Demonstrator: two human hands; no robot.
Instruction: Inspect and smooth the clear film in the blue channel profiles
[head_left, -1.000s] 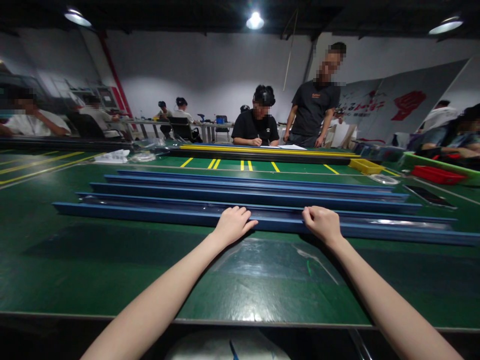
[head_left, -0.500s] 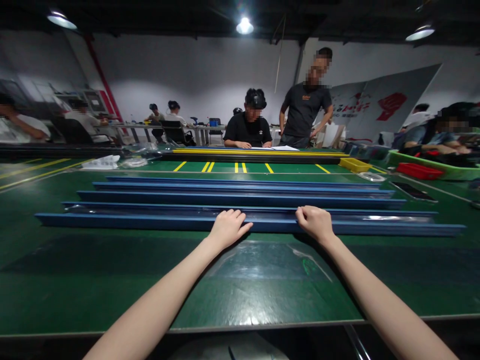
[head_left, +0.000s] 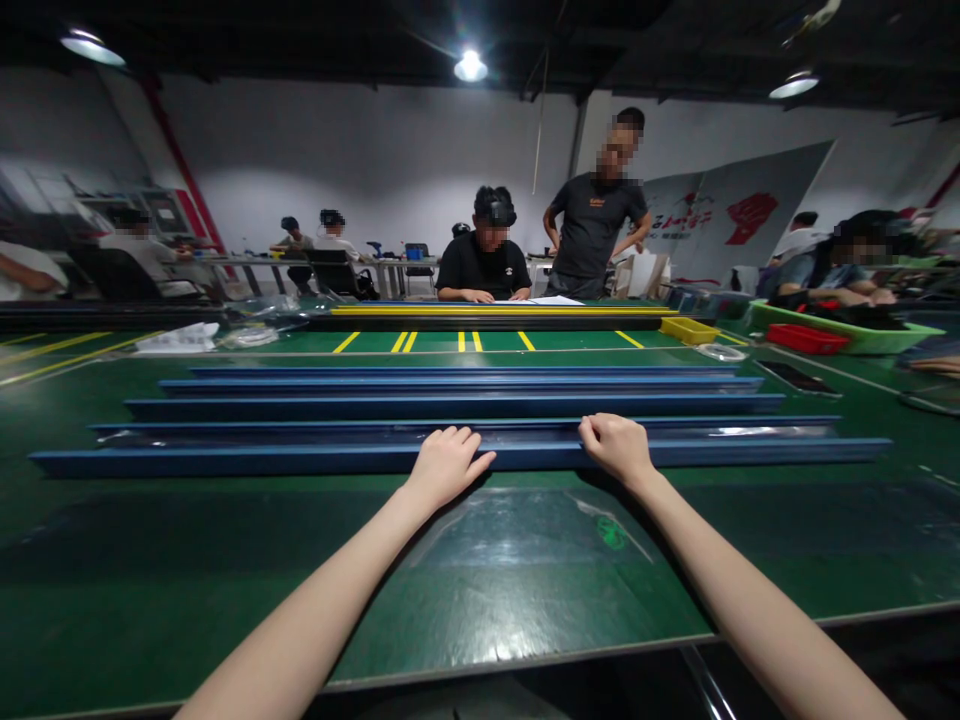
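Note:
Several long blue rails lie side by side across a green table [head_left: 150,560]. The nearest blue rail [head_left: 247,460] runs almost the full width of the view. My left hand [head_left: 444,464] is curled over its near edge at the middle, fingers wrapped on top. My right hand [head_left: 616,447] grips the same rail a little to the right, fingers closed over its top. A sheet of clear plastic film [head_left: 525,525] lies flat on the table between my forearms.
Beyond the blue rails lie yellow floor-style markings and a black and yellow rail [head_left: 495,312]. A yellow tray [head_left: 688,329], a red tray [head_left: 806,339] and a green bin [head_left: 862,335] stand at the right. Across the table one person sits and another stands.
The view has tilted and swung right, so the rails sit lower and further left in the picture. Both hands stay on the nearest rail in the same grip.

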